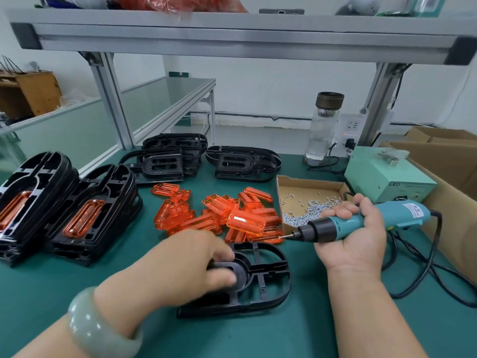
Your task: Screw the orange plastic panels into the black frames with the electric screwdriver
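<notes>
The left hand [188, 264] gripped 1 black frame [260, 275] on the counter [64, 285]; the right hand [353, 239] clasped the electric screwdriver [343, 224] (tip pointing left), orange panels [232, 218] just beyond.

Factory assembly bench [77, 293]: aluminium shelf frame [232, 34], screw tray [307, 200].

Pale green box [374, 174] is showing "LED" in black letters on its front face, upper left. White sticker [415, 211] on the electric screwdriver [343, 225] is carrying red and dark print, too small to read.
</notes>
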The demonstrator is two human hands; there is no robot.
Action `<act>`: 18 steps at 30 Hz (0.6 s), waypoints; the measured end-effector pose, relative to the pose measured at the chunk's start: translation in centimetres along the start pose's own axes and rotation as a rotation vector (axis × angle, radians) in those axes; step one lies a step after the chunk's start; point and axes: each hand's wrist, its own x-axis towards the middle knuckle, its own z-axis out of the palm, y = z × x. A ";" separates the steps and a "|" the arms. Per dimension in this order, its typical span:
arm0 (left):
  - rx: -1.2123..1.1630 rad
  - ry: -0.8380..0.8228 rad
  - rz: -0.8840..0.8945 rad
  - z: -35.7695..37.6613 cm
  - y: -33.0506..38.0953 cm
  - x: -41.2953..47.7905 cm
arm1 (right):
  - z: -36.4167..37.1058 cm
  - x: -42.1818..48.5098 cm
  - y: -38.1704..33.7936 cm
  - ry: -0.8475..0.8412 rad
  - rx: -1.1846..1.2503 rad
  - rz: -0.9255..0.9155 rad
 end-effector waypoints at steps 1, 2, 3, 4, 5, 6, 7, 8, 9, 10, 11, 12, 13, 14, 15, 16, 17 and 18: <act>-0.020 0.108 0.006 0.0 0.0 0.8 | 0.0 0.0 0.0 0.002 0.001 -0.001; -0.031 0.200 0.010 0.1 0.0 1.7 | 0.0 0.0 0.0 0.002 -0.001 -0.003; -0.033 0.267 0.018 0.3 0.1 2.7 | 0.0 0.1 0.1 0.002 -0.006 -0.006; -0.022 0.314 0.029 0.6 0.1 3.8 | 0.0 0.1 0.1 0.001 -0.011 -0.009; -0.001 0.345 0.046 0.9 0.2 4.8 | 0.0 0.1 0.1 0.000 -0.017 -0.009; 0.029 0.359 0.074 1.3 0.1 5.7 | -0.1 0.2 0.2 -0.001 -0.022 -0.007; 0.067 0.367 0.108 1.8 0.0 6.5 | -0.1 0.2 0.2 -0.002 -0.024 -0.005; 0.111 0.363 0.140 2.2 -0.1 7.2 | -0.2 0.2 0.2 -0.004 -0.025 -0.003; 0.151 0.346 0.161 2.5 -0.2 7.9 | -0.2 0.2 0.2 -0.005 -0.026 -0.003; 0.183 0.317 0.160 2.8 -0.4 8.3 | -0.2 0.2 0.2 -0.007 -0.026 -0.002; 0.202 0.290 0.139 2.9 -0.4 8.7 | -0.2 0.3 0.2 -0.008 -0.025 -0.001; 0.212 0.275 0.110 3.0 -0.5 8.8 | -0.3 0.3 0.1 -0.009 -0.021 0.002; 0.212 0.279 0.084 3.0 -0.5 8.8 | -0.3 0.4 0.1 -0.008 -0.016 0.004; 0.184 0.307 0.061 2.9 -0.4 8.7 | -0.3 0.4 0.1 -0.009 -0.012 0.005; 0.102 0.364 0.036 2.7 -0.2 8.3 | -0.3 0.4 0.0 -0.011 -0.008 0.005; -0.055 0.425 0.001 2.5 0.0 7.8 | -0.3 0.5 0.0 -0.014 -0.007 0.004; -0.307 0.464 -0.046 2.2 0.2 7.2 | -0.3 0.5 0.0 -0.016 -0.007 0.003; -0.656 0.451 -0.108 2.0 0.4 6.5 | -0.3 0.5 0.0 -0.017 -0.008 0.001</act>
